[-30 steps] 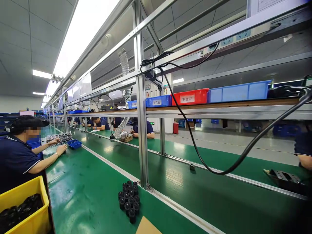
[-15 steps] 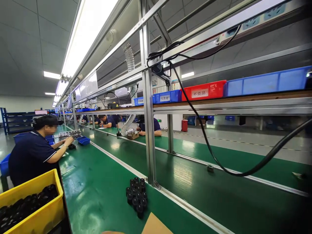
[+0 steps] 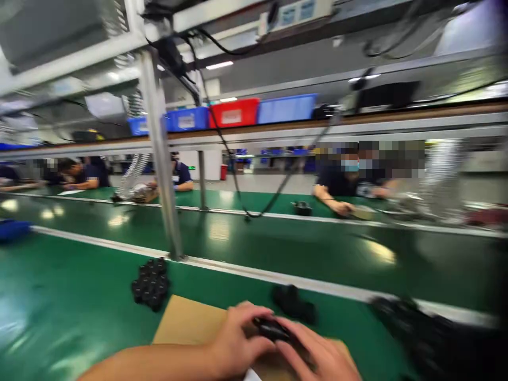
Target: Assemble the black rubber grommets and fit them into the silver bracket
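Green worktop [image 3: 99, 296] beneath left hand [image 3: 238, 341] and right hand [image 3: 317, 346], both gripping black part [image 3: 273, 329]. Likely handling step; next needs steady grip.

No text is readable (the white label [image 3: 232, 117] on the red bin [image 3: 251, 112] is blurred).

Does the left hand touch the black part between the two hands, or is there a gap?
Touching. The head view shows the left hand gripping the left end of the black part between thumb and finger.
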A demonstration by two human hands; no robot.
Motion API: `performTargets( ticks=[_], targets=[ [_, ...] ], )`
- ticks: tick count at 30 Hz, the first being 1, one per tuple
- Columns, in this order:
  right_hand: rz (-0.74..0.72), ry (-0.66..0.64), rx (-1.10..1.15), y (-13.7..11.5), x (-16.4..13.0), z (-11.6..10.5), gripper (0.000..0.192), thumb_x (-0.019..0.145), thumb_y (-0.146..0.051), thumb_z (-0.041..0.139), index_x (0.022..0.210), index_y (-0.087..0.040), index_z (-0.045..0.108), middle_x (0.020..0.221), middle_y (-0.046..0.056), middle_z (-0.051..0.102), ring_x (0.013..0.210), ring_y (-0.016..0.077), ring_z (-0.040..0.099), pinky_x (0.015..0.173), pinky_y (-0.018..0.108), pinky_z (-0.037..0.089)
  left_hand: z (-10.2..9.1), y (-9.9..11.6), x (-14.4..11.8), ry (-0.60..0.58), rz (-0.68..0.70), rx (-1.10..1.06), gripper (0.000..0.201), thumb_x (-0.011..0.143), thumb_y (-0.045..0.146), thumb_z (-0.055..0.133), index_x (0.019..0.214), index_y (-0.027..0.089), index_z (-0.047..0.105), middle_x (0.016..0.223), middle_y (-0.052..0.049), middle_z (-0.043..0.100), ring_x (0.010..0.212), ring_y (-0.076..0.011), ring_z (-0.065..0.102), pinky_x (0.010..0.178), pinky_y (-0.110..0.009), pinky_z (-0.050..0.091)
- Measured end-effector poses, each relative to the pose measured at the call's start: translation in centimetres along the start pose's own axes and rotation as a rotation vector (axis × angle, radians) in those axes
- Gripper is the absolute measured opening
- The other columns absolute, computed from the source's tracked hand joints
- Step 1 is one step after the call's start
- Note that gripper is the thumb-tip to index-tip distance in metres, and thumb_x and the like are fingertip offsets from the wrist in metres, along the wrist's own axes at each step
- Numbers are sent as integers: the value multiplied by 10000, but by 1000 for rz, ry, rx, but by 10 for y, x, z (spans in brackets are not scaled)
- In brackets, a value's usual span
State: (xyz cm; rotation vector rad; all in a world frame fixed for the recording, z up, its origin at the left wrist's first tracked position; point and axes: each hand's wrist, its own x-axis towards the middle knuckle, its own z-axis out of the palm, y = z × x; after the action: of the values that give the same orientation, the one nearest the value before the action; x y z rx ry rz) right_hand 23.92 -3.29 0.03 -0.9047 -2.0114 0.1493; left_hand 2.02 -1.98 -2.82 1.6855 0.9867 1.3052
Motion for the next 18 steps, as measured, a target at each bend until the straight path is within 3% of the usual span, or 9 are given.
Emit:
performTargets(
  ticks=[5, 9, 13, 18],
  targets=[
    [196, -230, 9, -20, -5, -21, 332, 996, -275, 618, 1324, -262, 667, 1095, 65, 779, 900, 222, 749, 772, 321, 622, 1, -1, 5, -101, 189, 9, 469, 817, 216, 885, 1265, 287, 767, 1130, -69, 822, 1044, -258, 748, 974, -381, 583],
    [273, -308, -102, -28, -1, -20, 218, 1032, -336, 551, 1126, -217, 707, 933, 54, 755, 813, 222, 698, 717, 321, 525, -2, 10, 4, -131, 269, 21, 467, 847, 145, 835, 1282, 294, 749, 1124, -53, 827, 1027, -234, 750, 963, -365, 594],
    [301, -336, -133, -33, 1, -26, 412, 1117, -398, 377, 963, -217, 713, 875, 43, 744, 809, 208, 695, 730, 319, 481, 0, 17, 2, -142, 243, 36, 450, 838, 145, 828, 1259, 286, 759, 1121, -54, 832, 1033, -243, 760, 971, -378, 605],
    [205, -229, -36, -29, 3, -41, 329, 1082, -254, 412, 1339, -245, 619, 1119, 57, 738, 886, 177, 708, 776, 301, 516, 0, 14, 4, -121, 119, 41, 437, 860, 205, 811, 1284, 290, 750, 1147, -50, 838, 1052, -257, 779, 989, -386, 611]
  ],
)
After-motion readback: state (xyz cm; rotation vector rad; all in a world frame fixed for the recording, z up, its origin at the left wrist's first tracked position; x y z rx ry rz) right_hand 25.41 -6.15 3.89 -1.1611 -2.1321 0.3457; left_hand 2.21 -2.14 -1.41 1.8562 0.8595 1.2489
